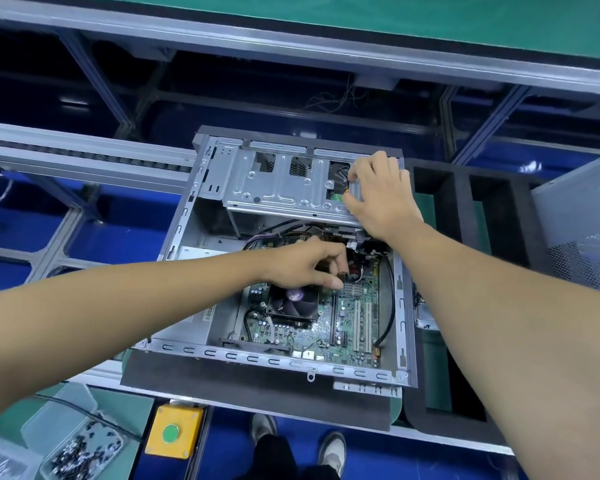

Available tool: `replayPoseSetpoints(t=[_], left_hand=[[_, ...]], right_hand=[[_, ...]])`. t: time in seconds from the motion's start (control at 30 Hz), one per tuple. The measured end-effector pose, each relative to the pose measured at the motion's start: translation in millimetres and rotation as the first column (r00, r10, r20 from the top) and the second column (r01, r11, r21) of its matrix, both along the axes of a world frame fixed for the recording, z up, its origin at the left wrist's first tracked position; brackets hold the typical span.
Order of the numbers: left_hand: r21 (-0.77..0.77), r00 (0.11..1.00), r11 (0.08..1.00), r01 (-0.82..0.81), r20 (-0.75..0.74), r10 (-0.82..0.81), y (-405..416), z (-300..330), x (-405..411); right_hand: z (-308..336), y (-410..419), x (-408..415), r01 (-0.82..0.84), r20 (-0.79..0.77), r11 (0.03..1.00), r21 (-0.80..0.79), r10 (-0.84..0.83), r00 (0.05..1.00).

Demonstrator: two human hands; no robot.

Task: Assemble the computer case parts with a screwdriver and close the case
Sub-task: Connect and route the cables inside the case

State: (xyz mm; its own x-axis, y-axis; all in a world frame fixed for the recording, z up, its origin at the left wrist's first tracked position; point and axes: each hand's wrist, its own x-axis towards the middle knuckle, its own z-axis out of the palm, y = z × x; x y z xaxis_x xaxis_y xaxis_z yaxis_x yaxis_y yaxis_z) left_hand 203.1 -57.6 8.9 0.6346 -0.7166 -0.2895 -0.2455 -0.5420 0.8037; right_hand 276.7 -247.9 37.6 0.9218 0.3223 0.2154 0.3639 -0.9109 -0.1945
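An open grey computer case [400,306] lies flat on a dark foam pad, its green motherboard [361,320] and black CPU fan [293,303] exposed. A metal drive cage [274,188] spans the case's far end. My right hand [378,195] grips the cage's right end, fingers curled over its edge. My left hand [309,265] reaches inside just above the fan, its fingertips pinched on a small dark cable connector [343,273] near the board. No screwdriver is in view.
A grey side panel [582,230] leans at the right edge beside black foam dividers [461,209]. Clear plastic boxes with several dark screws [80,452] sit at the lower left. A yellow box with a green button [172,433] is at the bench's front edge.
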Motion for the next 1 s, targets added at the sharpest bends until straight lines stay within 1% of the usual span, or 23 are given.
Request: replayPoseSetpoints(t=[0.03, 0.17, 0.23, 0.33, 0.37, 0.43, 0.5, 0.57, 0.63, 0.7, 0.73, 0.77, 0.83, 0.87, 0.93, 1.0], left_hand=[[-0.041, 1.0, 0.999, -0.011, -0.014, 0.011, 0, 2, -4], [-0.121, 0.996, 0.989, -0.088, -0.008, 0.088, 2, 6, -21], [-0.148, 0.992, 0.982, -0.114, 0.031, 0.12, 4, 7, -28], [-0.147, 0.98, 0.981, -0.129, 0.13, 0.149, 4, 9, -36], [-0.128, 0.97, 0.983, -0.134, 0.185, 0.156, 5, 10, -38], [-0.043, 0.936, 0.988, -0.146, 0.318, 0.152, 5, 10, -42], [0.042, 0.877, 0.985, -0.17, 0.461, 0.132, 3, 8, -42], [0.062, 0.799, 0.986, -0.158, 0.595, 0.091, -2, 3, -38], [0.137, 0.705, 0.988, -0.07, 0.707, -0.048, -7, -3, -33], [0.279, 0.584, 0.96, -0.007, 0.781, -0.223, -11, -7, -24], [0.333, 0.545, 0.943, -0.006, 0.792, -0.276, -13, -8, -19], [0.364, 0.53, 0.932, -0.007, 0.791, -0.305, -16, -8, -15], [0.414, 0.563, 0.91, -0.011, 0.754, -0.337, -23, -11, -10], [0.431, 0.613, 0.902, -0.035, 0.722, -0.321, -27, -13, -9], [0.376, 0.731, 0.916, -0.138, 0.663, -0.162, -31, -18, -11], [0.314, 0.781, 0.923, -0.223, 0.625, -0.024, -34, -22, -11]], right_hand=[[0, 0, 0, -0.001, -0.001, 1.0, 0.002, 0.001, 1.0], [1, 0, 0, 0.002, 0.003, 1.0, -0.002, -0.002, 1.0], [1, 1, 0, 0.003, 0.006, 1.0, -0.006, -0.003, 1.0], [1, 1, -1, 0.003, 0.007, 1.0, -0.012, -0.003, 1.0], [1, 2, 0, 0.003, 0.009, 1.0, -0.013, -0.003, 1.0], [1, 1, -1, 0.004, 0.014, 1.0, -0.013, -0.004, 1.0], [1, 1, -1, 0.002, 0.02, 1.0, -0.014, -0.002, 1.0], [1, 1, -1, 0.003, 0.022, 1.0, -0.027, -0.002, 1.0], [1, 1, -2, 0.007, 0.017, 0.999, -0.039, -0.006, 1.0], [2, 2, -2, 0.007, 0.012, 0.999, -0.035, -0.006, 1.0], [2, 2, -3, 0.005, 0.01, 1.0, -0.03, -0.005, 1.0], [3, 2, -3, 0.004, 0.009, 1.0, -0.03, -0.004, 1.0], [3, 2, -4, 0.002, 0.006, 0.999, -0.035, -0.002, 1.0], [4, 2, -4, 0.002, 0.003, 0.999, -0.037, -0.002, 1.0], [5, 2, -4, 0.002, -0.002, 0.999, -0.035, -0.002, 1.0], [5, 2, -4, 0.0, -0.004, 0.999, -0.035, 0.0, 1.0]])
